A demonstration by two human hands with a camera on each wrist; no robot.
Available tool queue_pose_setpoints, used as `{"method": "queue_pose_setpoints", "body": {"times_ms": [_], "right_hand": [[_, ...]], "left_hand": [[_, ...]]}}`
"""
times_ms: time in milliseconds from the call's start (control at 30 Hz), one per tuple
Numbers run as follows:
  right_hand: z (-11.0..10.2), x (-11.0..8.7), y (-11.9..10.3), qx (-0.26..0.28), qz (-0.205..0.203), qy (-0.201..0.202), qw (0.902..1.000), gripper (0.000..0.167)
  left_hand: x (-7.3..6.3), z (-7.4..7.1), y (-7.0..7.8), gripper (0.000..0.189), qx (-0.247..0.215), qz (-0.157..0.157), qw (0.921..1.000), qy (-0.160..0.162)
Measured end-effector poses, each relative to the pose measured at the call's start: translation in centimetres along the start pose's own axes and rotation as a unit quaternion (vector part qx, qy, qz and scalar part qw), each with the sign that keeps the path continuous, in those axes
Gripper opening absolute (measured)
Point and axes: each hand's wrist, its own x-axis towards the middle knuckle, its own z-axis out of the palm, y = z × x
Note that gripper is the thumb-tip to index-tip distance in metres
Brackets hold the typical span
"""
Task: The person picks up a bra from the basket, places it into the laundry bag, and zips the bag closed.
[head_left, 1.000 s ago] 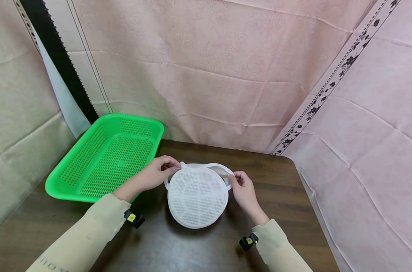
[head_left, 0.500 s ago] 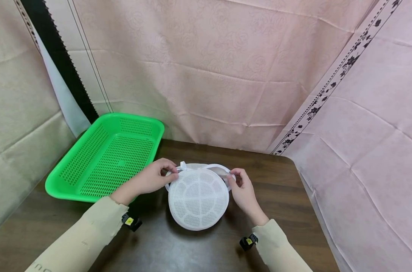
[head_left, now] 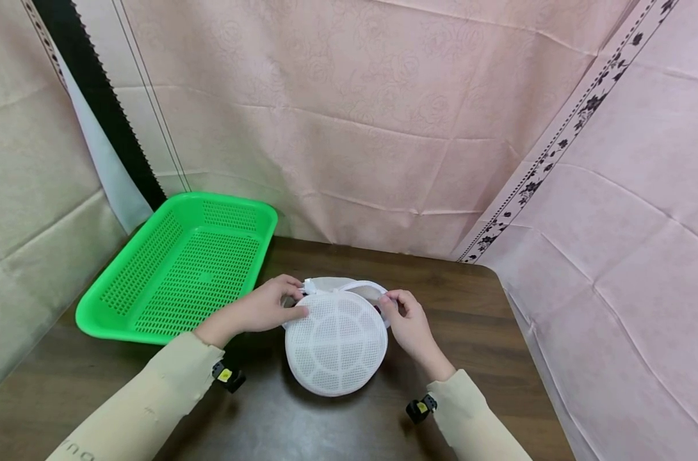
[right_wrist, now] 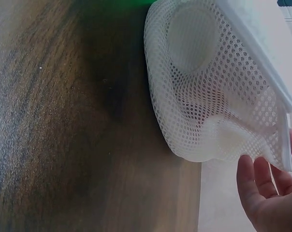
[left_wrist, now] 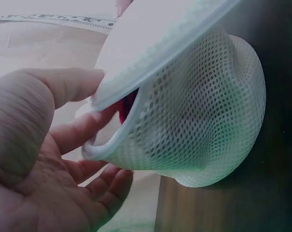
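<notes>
Left hand [head_left: 261, 308] and right hand [head_left: 409, 321] pinching, held apart.

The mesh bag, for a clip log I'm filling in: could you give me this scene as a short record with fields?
Bag: white mesh, lid partly open
Inside: something red, unclear what
Left hand: pinches the lid's edge
Right hand: pinches the bag's edge
Basket: green, on the table, left of the bag

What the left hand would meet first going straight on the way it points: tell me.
The white mesh bag, which the left hand is touching. Just past its edge, the red thing showing in the opening may come next, but depth is unclear.
</notes>
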Motion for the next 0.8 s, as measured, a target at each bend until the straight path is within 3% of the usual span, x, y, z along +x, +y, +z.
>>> {"method": "queue_pose_setpoints", "body": {"times_ms": [133,333,433,600,800], "right_hand": [[0.0,0.1,0.0,-0.009,-0.001,-0.014,0.9999,0.018],[0.3,0.5,1.5,-0.032,-0.023,-0.041,0.9984,0.018],[0.5,0.8,2.5,-0.053,-0.035,-0.055,0.9965,0.018],[0.7,0.9,2.4,-0.066,-0.042,-0.089,0.9929,0.018],[1.0,0.9,2.1,-0.030,-0.012,-0.114,0.9929,0.019]], "left_hand": [[0.2,0.0,0.0,0.014,-0.029,0.002,0.9994,0.019],[0.7,0.3,-0.3,0.014,-0.029,0.009,0.9960,0.084],[0.9,0.4,-0.3,0.013,-0.036,0.013,0.9927,0.114],[1.1,0.6,-0.1,0.015,-0.056,0.008,0.9840,0.169],[1.1,0.7,0.0,0.018,-0.076,-0.013,0.9806,0.180]]}}
